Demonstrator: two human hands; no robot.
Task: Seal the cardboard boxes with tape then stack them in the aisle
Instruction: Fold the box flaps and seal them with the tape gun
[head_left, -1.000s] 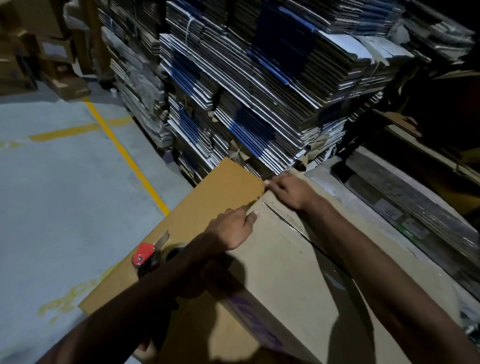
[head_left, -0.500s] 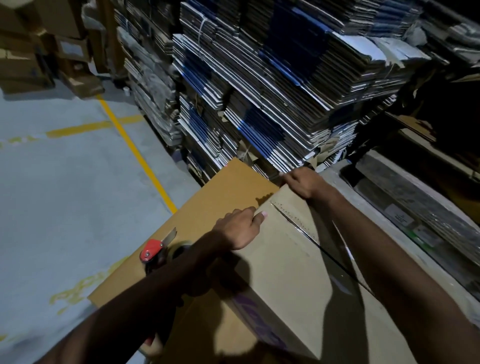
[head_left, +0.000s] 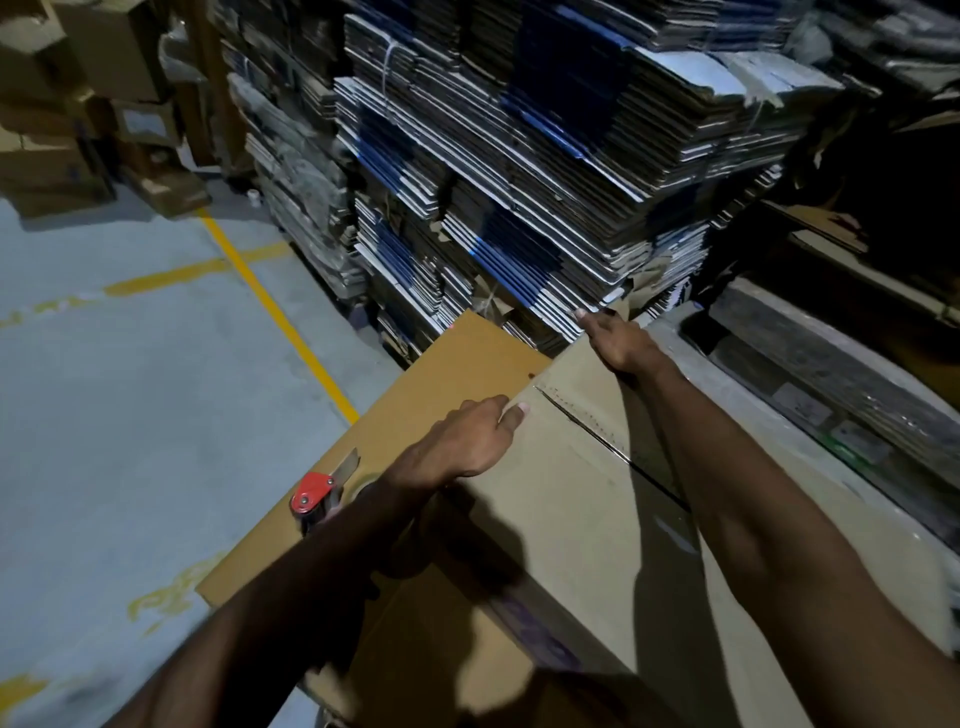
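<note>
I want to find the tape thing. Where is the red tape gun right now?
In the head view, the red tape gun sits low and left on the open cardboard flap, just beside the left forearm, behind the left hand.

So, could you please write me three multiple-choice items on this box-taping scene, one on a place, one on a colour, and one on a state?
1. Where does the tape dispenser lie?
A. On the brown flap, left of the left hand
B. On the floor
C. In the right hand

2. What colour is the dispenser's top part?
A. Green
B. Red
C. White

3. How does the left hand meet the cardboard box?
A. It hangs clear above
B. It pinches tape
C. It rests on the top, fingers extended

Answers: 1 A, the dispenser sits on the flap; 2 B, its top is red; 3 C, the hand lies on the box top near the seam.
</note>
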